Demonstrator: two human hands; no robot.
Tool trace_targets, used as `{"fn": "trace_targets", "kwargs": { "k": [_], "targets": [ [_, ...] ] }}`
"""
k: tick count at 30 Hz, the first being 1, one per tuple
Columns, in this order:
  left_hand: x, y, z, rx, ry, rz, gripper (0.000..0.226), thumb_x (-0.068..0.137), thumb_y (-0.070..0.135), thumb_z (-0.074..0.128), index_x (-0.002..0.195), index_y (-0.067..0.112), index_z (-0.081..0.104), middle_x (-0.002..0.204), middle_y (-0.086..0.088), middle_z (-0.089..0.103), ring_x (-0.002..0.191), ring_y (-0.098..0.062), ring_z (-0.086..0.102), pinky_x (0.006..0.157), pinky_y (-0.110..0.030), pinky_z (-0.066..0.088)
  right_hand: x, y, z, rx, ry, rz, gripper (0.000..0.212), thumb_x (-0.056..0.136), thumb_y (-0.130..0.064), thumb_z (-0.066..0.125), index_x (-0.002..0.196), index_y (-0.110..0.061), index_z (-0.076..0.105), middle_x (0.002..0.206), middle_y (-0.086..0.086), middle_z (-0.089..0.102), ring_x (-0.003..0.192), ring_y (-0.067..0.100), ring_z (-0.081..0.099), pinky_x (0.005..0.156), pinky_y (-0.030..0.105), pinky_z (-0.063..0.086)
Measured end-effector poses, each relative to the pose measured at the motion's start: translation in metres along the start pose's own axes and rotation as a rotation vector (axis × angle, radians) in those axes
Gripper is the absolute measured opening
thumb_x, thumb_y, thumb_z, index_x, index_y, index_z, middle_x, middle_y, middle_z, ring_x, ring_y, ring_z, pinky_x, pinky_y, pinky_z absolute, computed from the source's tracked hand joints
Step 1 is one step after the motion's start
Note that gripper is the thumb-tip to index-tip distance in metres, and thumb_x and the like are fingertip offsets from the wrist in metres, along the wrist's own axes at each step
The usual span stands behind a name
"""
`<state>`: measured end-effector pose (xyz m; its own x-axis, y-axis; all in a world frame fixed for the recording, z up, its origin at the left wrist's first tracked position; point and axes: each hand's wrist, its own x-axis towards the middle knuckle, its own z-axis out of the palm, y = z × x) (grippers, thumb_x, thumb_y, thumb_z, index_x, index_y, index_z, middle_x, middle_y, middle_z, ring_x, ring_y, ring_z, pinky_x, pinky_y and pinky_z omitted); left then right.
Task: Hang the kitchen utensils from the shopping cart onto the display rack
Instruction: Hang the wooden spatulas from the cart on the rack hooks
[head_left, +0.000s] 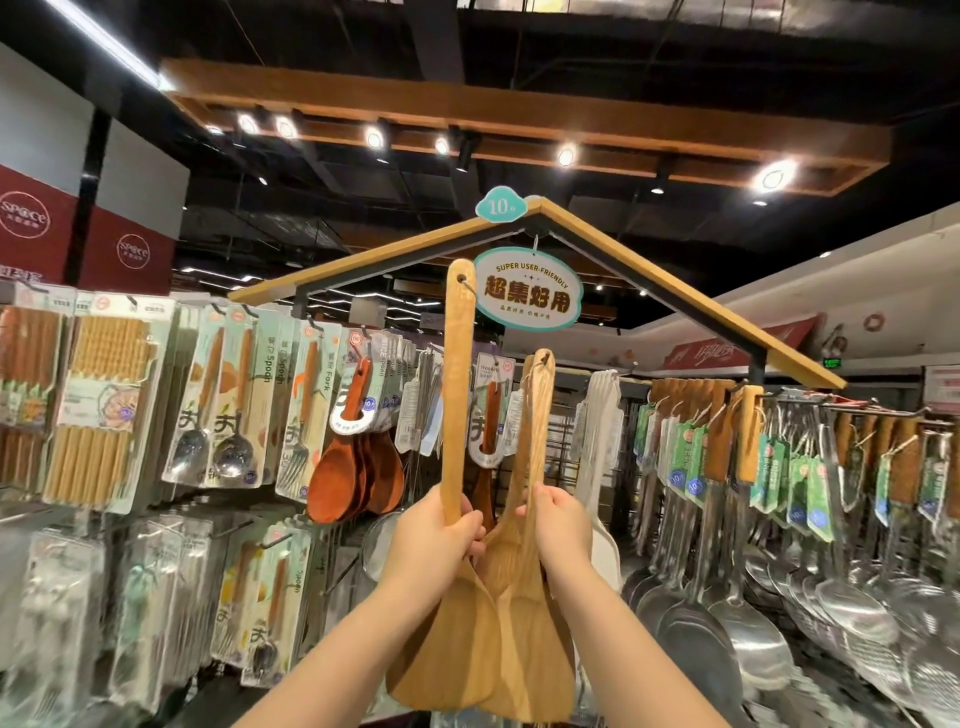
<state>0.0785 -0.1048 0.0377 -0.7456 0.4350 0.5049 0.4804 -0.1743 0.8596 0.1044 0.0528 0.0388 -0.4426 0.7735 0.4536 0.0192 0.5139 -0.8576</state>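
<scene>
My left hand grips the handle of a tall pale wooden spatula, raised upright with its blade down; a metal ring runs through the hole at its top. My right hand holds two or more shorter wooden spatulas by their handles, a cord loop at their tips. All the blades overlap low between my forearms. Behind them stands the display rack, a dark wire grid with hooks under a peaked wooden roof. The shopping cart is out of view.
Packaged chopsticks, spoons and forks hang at left, and dark wooden rice spoons beside them. Steel ladles and turners with wooden handles crowd the right rail. An oval sign hangs from the roof peak.
</scene>
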Motion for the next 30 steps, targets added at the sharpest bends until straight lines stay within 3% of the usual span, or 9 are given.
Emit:
{"fn": "trace_targets", "kwargs": {
  "k": [7,12,15,19,22,27,30],
  "targets": [
    [0.003,-0.004,-0.002,0.021,-0.013,-0.016,0.008,0.087,0.007,0.054,0.080,0.011,0.054,0.078,-0.007,0.068,0.068,-0.015,0.069,0.058,-0.017,0.049,0.025,0.006,0.003,-0.149,-0.057,0.106,0.039,0.098,-0.030,0.034,0.076,-0.019,0.063,0.086,0.001,0.070,0.078,0.021,0.060,0.076,0.034,0.046],
    [0.012,-0.012,-0.005,0.050,-0.009,-0.040,0.003,0.088,0.009,0.054,0.085,0.010,0.055,0.081,-0.008,0.070,0.072,-0.017,0.070,0.067,-0.028,0.054,0.050,0.013,0.011,-0.223,-0.057,0.191,0.038,0.099,-0.032,0.032,0.069,-0.024,0.053,0.088,0.002,0.070,0.086,0.023,0.062,0.086,0.039,0.049],
    [0.018,-0.018,-0.005,0.066,-0.010,-0.065,0.004,0.088,0.010,0.054,0.084,0.012,0.055,0.080,-0.006,0.070,0.072,-0.017,0.070,0.073,-0.033,0.055,0.068,0.018,0.021,-0.230,-0.057,0.231,0.036,0.099,-0.030,0.034,0.068,-0.022,0.051,0.092,0.005,0.071,0.088,0.025,0.063,0.084,0.037,0.048],
    [0.030,-0.023,-0.005,0.067,-0.026,-0.076,0.002,0.089,0.011,0.054,0.088,0.011,0.056,0.080,-0.005,0.069,0.070,-0.015,0.069,0.066,-0.026,0.055,0.091,0.021,0.037,-0.290,-0.076,0.263,0.040,0.100,-0.032,0.033,0.086,-0.014,0.065,0.093,0.006,0.070,0.084,0.025,0.063,0.080,0.033,0.047],
    [0.038,-0.025,-0.006,0.028,-0.026,-0.081,0.003,0.089,0.009,0.053,0.087,0.009,0.055,0.077,-0.006,0.067,0.068,-0.016,0.066,0.058,-0.019,0.052,0.103,0.028,0.045,-0.383,-0.089,0.276,0.044,0.100,-0.035,0.030,0.106,-0.013,0.068,0.103,0.007,0.068,0.096,0.028,0.062,0.084,0.034,0.044],
    [0.042,-0.029,-0.011,0.021,-0.031,-0.061,0.007,0.088,0.007,0.053,0.082,0.011,0.054,0.073,-0.003,0.066,0.065,-0.013,0.065,0.057,-0.017,0.050,0.115,0.040,0.049,-0.365,-0.085,0.341,0.046,0.101,-0.039,0.032,0.120,-0.010,0.062,0.123,0.014,0.061,0.115,0.034,0.055,0.095,0.036,0.041],
    [0.041,-0.033,-0.014,0.030,-0.037,-0.063,0.009,0.087,0.007,0.053,0.080,0.013,0.054,0.072,0.000,0.066,0.063,-0.010,0.064,0.061,-0.017,0.051,0.110,0.047,0.047,-0.280,0.006,0.350,0.044,0.101,-0.036,0.034,0.115,-0.003,0.059,0.116,0.017,0.062,0.103,0.032,0.057,0.088,0.037,0.041]
  ]
}}
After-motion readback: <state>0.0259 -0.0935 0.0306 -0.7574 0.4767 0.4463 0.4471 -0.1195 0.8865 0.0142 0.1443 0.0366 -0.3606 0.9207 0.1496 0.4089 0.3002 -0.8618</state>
